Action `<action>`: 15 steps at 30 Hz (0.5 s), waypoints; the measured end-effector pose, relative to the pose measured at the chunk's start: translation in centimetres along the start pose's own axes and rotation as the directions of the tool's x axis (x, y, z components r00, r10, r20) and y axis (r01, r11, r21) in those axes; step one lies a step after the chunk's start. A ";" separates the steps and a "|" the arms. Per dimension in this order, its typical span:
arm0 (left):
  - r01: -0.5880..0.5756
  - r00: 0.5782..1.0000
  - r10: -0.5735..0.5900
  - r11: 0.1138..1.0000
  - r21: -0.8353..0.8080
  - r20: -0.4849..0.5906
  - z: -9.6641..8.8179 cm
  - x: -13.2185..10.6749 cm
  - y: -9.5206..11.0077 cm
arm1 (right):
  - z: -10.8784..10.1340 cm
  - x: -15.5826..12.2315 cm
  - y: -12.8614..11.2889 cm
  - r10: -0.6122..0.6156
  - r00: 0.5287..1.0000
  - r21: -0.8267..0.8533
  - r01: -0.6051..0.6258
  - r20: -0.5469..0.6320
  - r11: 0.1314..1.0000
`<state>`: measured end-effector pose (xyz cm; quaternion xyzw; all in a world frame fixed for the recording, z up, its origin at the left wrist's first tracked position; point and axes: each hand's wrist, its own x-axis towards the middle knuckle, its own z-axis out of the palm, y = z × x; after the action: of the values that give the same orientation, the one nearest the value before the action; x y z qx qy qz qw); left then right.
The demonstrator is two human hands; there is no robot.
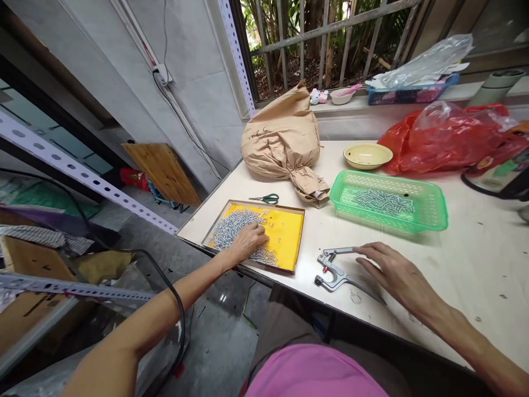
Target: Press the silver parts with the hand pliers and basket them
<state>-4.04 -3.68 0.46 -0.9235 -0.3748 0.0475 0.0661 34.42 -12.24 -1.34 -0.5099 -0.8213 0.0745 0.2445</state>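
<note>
Bright tabletop [467,264], stretched edges

I have bare white tabletop [475,259] to the right of the green perforated plastic basket [430,207] and a lane on its left, up to the shallow yellow-lined cardboard tray [289,237]. Behind the basket, a cream oval bowl [367,156] and crumpled red plastic bag [446,140] block me; behind-left, a bulky brown paper bag [281,132]. In front, the silver hinged metal hand tool [338,280] and the right hand [397,273] narrow my way.

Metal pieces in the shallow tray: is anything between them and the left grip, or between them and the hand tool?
Nothing visible separates the left grip from the metal pieces; it is down on the pile. Toward the hand tool, the right-hand rim of the tray stands in between.
</note>
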 end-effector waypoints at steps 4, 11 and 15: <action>-0.099 0.995 0.099 0.995 -0.005 0.006 -0.4 -0.3 0.3 | 0.4 -2.1 -0.3 0.056 0.997 0.044 -0.058 0.051 0.997; -0.218 0.973 0.218 0.976 0.001 0.079 -1.0 0.1 0.8 | 1.4 -3.8 -1.2 0.077 0.991 0.109 -0.089 0.110 0.990; -0.214 0.971 0.210 0.976 0.028 0.116 -0.6 0.6 0.7 | 1.8 -4.6 -1.4 0.078 0.990 0.105 -0.090 0.119 0.990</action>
<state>-3.05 -3.79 0.94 -0.9526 -0.2761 0.1137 0.0583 34.08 -16.73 -3.89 -0.5247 -0.8064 0.1592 0.2216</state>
